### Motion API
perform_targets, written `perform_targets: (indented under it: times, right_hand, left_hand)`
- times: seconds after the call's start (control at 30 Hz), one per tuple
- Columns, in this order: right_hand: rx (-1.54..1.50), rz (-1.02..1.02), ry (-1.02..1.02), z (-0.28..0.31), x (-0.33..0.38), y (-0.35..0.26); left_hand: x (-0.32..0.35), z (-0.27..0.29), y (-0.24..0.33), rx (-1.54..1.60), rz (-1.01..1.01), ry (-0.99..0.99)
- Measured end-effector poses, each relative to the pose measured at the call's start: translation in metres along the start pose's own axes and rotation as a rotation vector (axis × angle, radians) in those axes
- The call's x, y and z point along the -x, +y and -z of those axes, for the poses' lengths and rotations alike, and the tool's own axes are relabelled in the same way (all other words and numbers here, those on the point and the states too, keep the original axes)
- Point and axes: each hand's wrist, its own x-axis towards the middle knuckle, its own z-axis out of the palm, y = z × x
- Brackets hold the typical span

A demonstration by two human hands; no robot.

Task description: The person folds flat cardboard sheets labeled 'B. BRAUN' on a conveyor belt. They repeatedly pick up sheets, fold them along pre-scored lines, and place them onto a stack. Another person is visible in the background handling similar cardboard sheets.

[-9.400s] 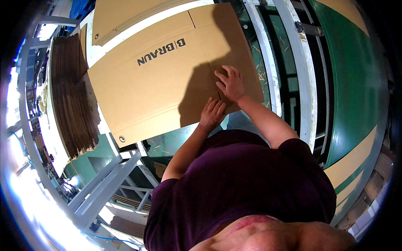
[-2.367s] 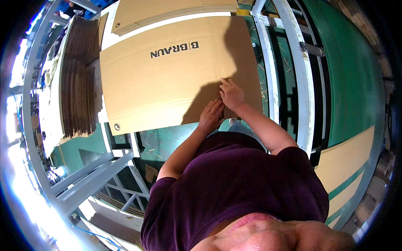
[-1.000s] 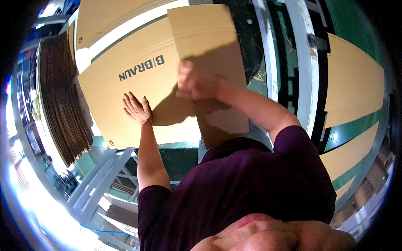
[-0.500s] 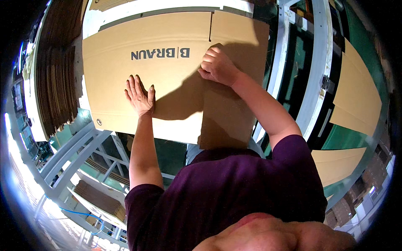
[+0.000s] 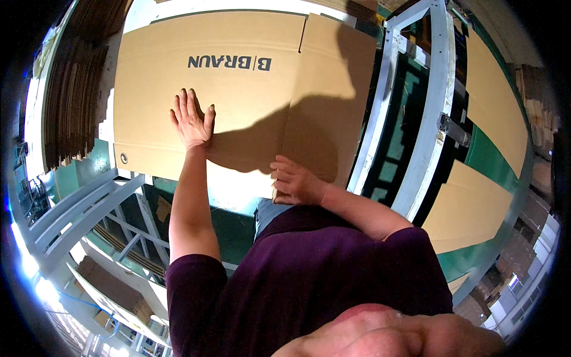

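Left hand (image 5: 191, 121) flat, fingers spread on brown flattened carton (image 5: 238, 95); right hand (image 5: 295, 181) fingers pinching carton's near edge.

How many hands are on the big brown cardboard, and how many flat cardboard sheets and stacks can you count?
Hands on the cardboard: 2, left hand flat, right hand at the near edge
Flat cardboard sheet under the hands: 1
Cardboard sheets on the green belt: 2
Stack of cardboard: 1
Total: 6

Flat brown cardboard sheet (image 5: 238, 95), creased, with dark print. Left hand (image 5: 191, 119) pressed palm-down on it, fingers spread. Right hand (image 5: 294, 181) curled over its near edge. Stack of cardboard (image 5: 74, 89) to the left; white metal frame (image 5: 428, 119) to the right.
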Motion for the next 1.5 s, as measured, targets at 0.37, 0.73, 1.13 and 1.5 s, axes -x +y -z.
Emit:
perform_targets:
  times: [0.37, 0.73, 1.13, 1.5]
  right_hand:
    - [0.147, -0.166, -0.096, -0.023, 0.018, -0.016]
    - [0.158, -0.152, 0.012, -0.023, 0.02, -0.016]
    - [0.11, -0.151, 0.056, -0.025, 0.019, -0.008]
    - [0.161, -0.272, 0.098, -0.025, 0.025, -0.015]
  left_hand:
    - [0.002, -0.005, -0.005, -0.027, -0.015, 0.041]
    - [0.001, -0.003, -0.001, -0.026, 0.01, -0.024]
    - [0.003, -0.007, -0.002, -0.005, -0.009, 0.028]
    - [0.005, -0.011, -0.003, 0.052, -0.016, 0.102]
